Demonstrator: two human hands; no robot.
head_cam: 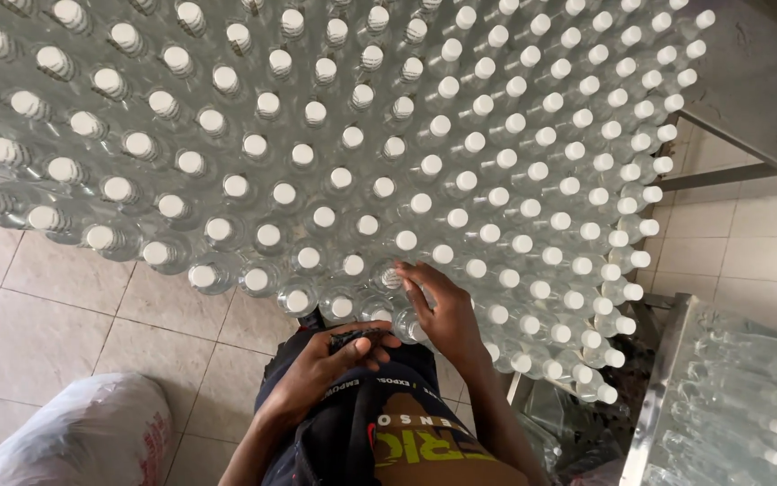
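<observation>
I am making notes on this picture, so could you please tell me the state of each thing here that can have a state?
Clear bottles: upright, capped white, packed close together.
Right hand: fingers on the bottles at the near edge.
Left hand: curled on a small dark thing, unclear what.
Bottles in the metal bin: lying on their sides, capped.
White sack: full, lying on the tiled floor.

Both forearms are seen rising from the bottom centre of the frame. The left hand [339, 355] is held low at centre, fingers curled inward, thumb extended rightward. The right hand [442, 310] is stretched upward, fingers bent, knuckles shown.
</observation>
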